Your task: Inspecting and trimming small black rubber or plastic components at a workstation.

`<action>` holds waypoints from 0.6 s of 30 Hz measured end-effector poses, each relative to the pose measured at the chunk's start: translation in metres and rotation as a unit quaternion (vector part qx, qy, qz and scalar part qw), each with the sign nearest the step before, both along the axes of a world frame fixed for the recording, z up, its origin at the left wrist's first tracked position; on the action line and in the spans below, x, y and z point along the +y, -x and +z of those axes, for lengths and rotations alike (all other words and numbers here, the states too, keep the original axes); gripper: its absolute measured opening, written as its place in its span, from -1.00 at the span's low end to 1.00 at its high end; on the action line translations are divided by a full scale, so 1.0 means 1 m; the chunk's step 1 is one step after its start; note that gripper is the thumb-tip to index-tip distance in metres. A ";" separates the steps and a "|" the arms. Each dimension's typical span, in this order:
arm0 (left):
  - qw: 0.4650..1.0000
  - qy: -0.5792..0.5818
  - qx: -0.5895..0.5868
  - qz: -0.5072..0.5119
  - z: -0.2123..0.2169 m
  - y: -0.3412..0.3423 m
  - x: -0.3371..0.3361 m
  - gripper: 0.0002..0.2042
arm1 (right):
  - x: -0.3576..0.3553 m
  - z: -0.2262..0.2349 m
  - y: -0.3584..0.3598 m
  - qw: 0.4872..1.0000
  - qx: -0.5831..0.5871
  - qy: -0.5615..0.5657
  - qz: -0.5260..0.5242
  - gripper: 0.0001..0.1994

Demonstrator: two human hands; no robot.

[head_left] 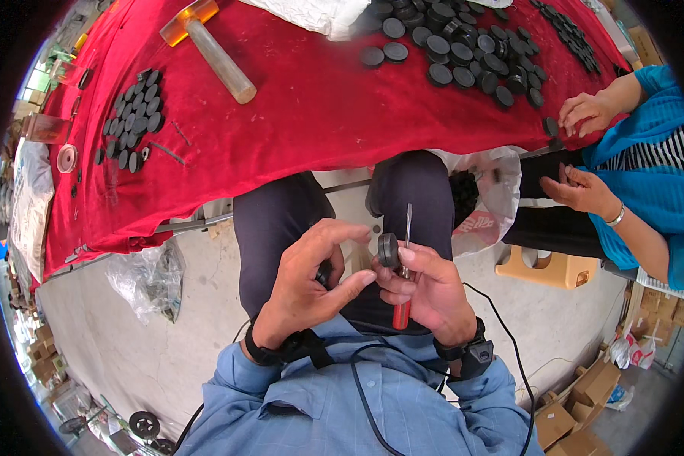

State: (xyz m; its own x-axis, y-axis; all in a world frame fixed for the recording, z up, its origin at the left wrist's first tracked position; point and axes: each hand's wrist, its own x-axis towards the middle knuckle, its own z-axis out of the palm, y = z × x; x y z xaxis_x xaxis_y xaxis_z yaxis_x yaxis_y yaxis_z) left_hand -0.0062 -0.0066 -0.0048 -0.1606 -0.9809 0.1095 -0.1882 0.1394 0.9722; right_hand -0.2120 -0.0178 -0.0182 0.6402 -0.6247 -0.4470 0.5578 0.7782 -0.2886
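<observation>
My right hand (433, 292) is closed round a screwdriver (402, 313) with a red handle, its metal blade pointing away from me. Between the thumb and fingers of that same hand a black round cap (388, 251) stands on edge. Facing it from the left is my left hand (315, 273), thumb and forefinger spread around a gap. Its curled lower fingers hold another dark round piece (324, 273), mostly hidden in the palm. Both hands are above my lap, short of the red-covered table (281, 137).
Black caps lie in a small group (133, 114) at the left and a large pile (471, 53) at the far right. A mallet (220, 61) rests between them. At right, a co-worker's hands (589, 114) are near a cap. A plastic bag (498, 201) hangs by my knee; a yellow stool (547, 267) stands nearby.
</observation>
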 end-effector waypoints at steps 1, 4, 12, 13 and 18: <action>1.000 0.000 0.000 0.000 -0.002 -0.001 0.000 -0.53 | 0.000 0.000 0.000 1.000 -0.003 -0.006 -0.001 -0.70; 0.999 0.018 0.007 -0.034 -0.007 -0.003 -0.001 -0.53 | 0.001 -0.004 -0.002 1.000 -0.011 -0.017 0.001 -0.71; 0.999 0.033 -0.002 -0.028 -0.010 -0.003 -0.003 -0.59 | 0.002 -0.003 -0.007 0.999 -0.003 -0.051 0.008 -0.72; 0.999 0.033 -0.002 -0.028 -0.010 -0.003 -0.003 -0.59 | 0.002 -0.005 -0.007 0.998 -0.018 -0.051 0.012 -0.71; 1.000 0.003 0.008 -0.026 -0.011 -0.002 -0.002 -0.59 | 0.003 -0.006 -0.008 0.998 -0.029 -0.058 0.017 -0.71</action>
